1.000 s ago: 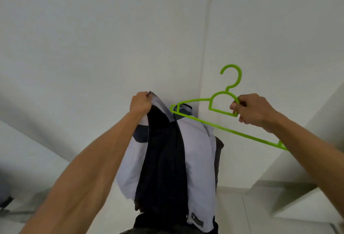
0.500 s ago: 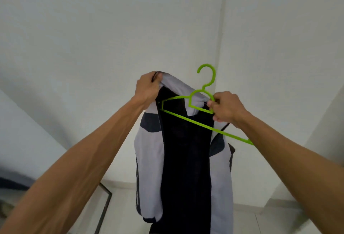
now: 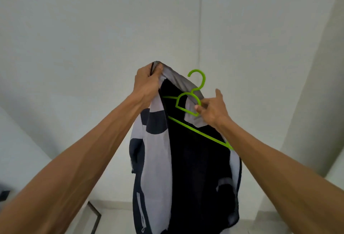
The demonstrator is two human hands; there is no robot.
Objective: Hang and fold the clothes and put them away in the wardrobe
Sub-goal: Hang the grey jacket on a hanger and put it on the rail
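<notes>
The left hand (image 3: 147, 82) gripped the jacket (image 3: 158, 159) by its collar; just beside it, the right hand (image 3: 212, 109) pinched the green hanger (image 3: 204, 135) near its hook.

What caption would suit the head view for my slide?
Left hand holds up a grey-and-navy jacket by its collar; right hand pinches a green hanger against it.

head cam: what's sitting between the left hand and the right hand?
Head view: the grey jacket collar and the green hanger fill the gap between left hand and right hand.
</notes>
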